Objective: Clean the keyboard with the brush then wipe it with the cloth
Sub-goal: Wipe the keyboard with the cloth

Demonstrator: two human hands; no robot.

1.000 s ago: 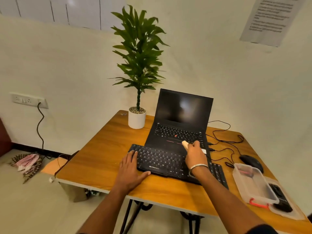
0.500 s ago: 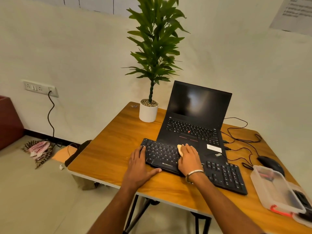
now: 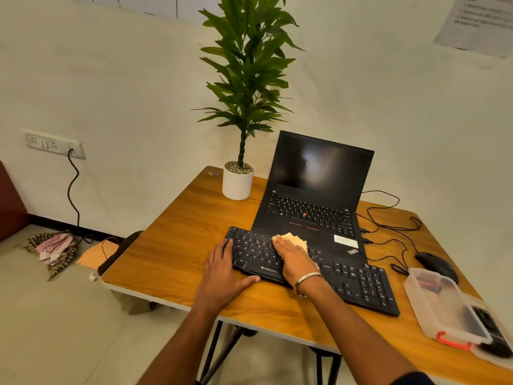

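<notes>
R hand [image 3: 294,258] flat on cloth [image 3: 294,238] mid-keyboard [image 3: 358,284], L hand [image 3: 223,276] at kbd's left edge

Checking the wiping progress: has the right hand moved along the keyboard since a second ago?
Yes. The right hand, pressing the cloth, has slid left along the keyboard, from near the laptop's sticker toward the left hand.

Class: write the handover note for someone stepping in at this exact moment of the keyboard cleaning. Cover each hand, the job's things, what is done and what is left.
Left hand: flat, steadying the keyboard's left end.
Right hand: flat, pressing the cloth onto the keys, left of centre.
Keyboard lies on the table, overlapping the laptop's front.
Brush: not identifiable in view.
Done: wiping has begun.
Left: wipe the remaining keys, including the number pad.
</notes>
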